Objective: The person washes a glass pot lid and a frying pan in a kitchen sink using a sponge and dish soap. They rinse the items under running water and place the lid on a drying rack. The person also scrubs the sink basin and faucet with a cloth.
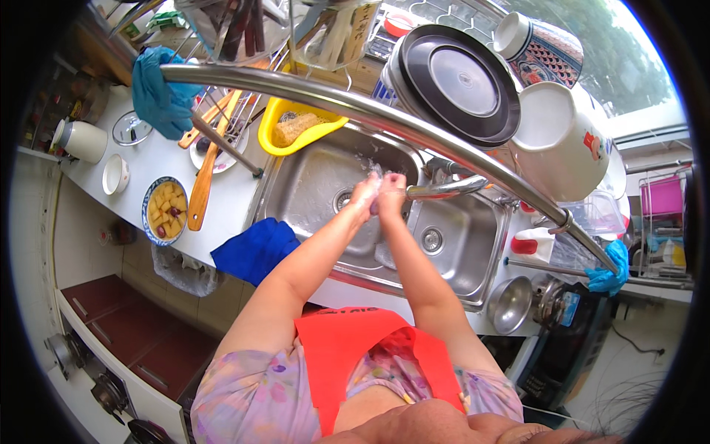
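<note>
My left hand (364, 194) and my right hand (391, 189) are pressed together over the left basin of a steel double sink (296, 194). Both are wet and foamy, just under the spout of the faucet (444, 189). Neither hand holds an object that I can see. The drain (342, 198) lies just left of my hands.
A blue cloth (255, 250) hangs over the sink's front edge. A yellow basket with a sponge (296, 127) sits behind the basin. A bowl of yellow cubes (165, 211) and wooden spatulas (203, 177) lie on the left counter. A dish rack overhead holds a dark plate (455, 83).
</note>
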Available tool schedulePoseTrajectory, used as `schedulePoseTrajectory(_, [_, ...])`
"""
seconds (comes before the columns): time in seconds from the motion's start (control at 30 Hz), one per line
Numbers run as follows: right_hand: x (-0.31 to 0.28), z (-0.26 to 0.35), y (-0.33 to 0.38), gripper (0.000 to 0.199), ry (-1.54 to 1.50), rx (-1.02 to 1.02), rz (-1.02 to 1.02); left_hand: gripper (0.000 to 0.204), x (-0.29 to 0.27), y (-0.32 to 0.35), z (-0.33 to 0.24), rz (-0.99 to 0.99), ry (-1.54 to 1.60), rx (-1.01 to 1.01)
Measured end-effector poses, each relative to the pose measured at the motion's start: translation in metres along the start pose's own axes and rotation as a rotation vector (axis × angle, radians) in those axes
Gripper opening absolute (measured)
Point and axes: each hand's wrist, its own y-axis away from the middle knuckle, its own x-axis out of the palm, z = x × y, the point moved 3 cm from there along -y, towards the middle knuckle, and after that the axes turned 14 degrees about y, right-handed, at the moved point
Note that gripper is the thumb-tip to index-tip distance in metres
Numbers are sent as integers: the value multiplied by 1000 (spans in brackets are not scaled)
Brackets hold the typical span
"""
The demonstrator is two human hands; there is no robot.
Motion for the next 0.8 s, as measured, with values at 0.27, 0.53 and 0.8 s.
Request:
schedulePoseTrajectory(0.27, [-17, -5, 1, 16, 197, -93, 0, 45, -34, 5, 17, -15, -133, -205])
schedulePoseTrajectory(0.53, [-41, 12, 120, 15, 217, -810, 357, 56, -97, -9, 28, 47, 320, -424])
schedulePoseTrajectory(0.8, [-198, -28, -27, 3, 221, -513, -344, 51, -75, 41, 13, 89, 402, -334])
